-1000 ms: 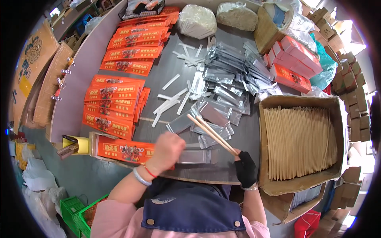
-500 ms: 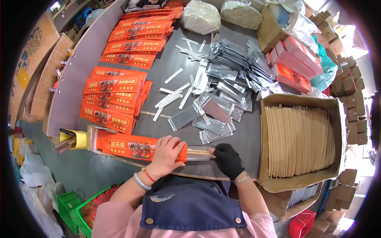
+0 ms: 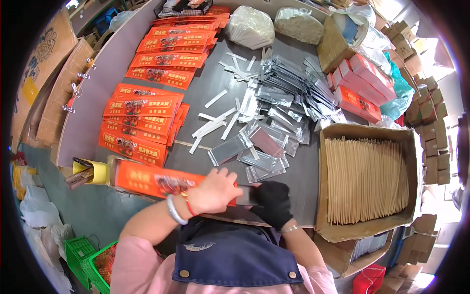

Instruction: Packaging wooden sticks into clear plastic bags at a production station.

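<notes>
My bare left hand (image 3: 215, 190) is closed over the right end of a red printed paper sleeve (image 3: 147, 180) at the table's front edge. Motion smears the sleeve a little. Against its right end, my right hand (image 3: 271, 203), in a black fingerless glove, has its fingers bent round a flat, dark grey, blurred piece (image 3: 244, 196); its kind cannot be made out. Beyond my hands lie silvery flat packets (image 3: 229, 148) and white paper strips (image 3: 215, 122). Long wooden chopsticks (image 3: 364, 181) stand packed in a cardboard box (image 3: 321, 196) to the right.
Stacks of red sleeves (image 3: 139, 108) line the table's left side. A yellow holder (image 3: 99, 173) hangs by the front left corner. Wrapped white bundles (image 3: 250, 27) sit at the back. Red-and-white boxes (image 3: 360, 105) stand at the back right.
The light sticks between my hands no longer show. My right hand has shifted slightly left and down, closer to the sleeve; my left hand and the sleeve's right end moved slightly right.
</notes>
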### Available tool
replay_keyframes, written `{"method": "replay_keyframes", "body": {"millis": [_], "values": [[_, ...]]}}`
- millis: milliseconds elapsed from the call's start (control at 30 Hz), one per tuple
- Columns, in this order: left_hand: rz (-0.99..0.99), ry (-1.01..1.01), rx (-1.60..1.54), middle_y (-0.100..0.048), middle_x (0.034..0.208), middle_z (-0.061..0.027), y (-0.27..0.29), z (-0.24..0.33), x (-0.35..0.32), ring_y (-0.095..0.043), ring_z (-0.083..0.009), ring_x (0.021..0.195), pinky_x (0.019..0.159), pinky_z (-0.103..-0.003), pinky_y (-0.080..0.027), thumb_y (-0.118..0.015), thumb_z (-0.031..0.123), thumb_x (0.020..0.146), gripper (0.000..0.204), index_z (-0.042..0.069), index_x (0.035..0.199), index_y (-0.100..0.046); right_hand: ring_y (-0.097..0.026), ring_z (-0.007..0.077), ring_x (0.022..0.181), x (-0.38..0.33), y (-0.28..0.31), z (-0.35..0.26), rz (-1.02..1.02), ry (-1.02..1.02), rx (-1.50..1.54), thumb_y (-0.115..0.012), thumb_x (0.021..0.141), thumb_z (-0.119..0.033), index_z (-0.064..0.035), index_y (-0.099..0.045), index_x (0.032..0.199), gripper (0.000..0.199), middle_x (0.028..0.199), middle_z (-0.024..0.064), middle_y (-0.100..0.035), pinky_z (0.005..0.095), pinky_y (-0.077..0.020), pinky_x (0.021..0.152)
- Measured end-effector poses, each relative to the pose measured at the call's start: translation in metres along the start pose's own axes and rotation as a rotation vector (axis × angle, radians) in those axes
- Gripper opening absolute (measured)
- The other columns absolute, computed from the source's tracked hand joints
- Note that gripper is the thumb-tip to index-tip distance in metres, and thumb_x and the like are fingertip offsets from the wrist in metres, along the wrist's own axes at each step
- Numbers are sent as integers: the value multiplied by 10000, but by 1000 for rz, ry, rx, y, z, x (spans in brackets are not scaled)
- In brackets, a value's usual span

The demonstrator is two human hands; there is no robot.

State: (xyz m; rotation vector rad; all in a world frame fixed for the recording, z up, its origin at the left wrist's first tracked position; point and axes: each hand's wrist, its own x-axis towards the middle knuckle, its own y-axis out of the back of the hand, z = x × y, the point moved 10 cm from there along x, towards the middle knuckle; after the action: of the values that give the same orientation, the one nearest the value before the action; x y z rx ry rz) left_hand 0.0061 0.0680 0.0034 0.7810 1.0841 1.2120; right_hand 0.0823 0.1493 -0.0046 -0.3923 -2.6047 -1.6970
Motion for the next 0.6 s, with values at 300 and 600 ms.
{"method": "replay_keyframes", "body": {"millis": [300,600], "values": [[661,520,-157,-432,1332,-203,23,-105,-80,-371,-415,1274,1075,-514,-309,-785,232,703,580,41,1208,-575,-564,278,953,-14,47,15,67,-175,-51,-820,615,-345,-92,-571,1106,605,997,75,-591,428,-377,852],[573,735,-375,-368,1440,-208,-55,-94,-84,-250,-407,1385,1144,-555,-118,-827,465,644,942,14,1375,-440,-546,293,941,-9,19,0,-110,-98,-100,-788,645,-394,-98,-569,1117,598,1012,84,-583,436,-367,853]]}}
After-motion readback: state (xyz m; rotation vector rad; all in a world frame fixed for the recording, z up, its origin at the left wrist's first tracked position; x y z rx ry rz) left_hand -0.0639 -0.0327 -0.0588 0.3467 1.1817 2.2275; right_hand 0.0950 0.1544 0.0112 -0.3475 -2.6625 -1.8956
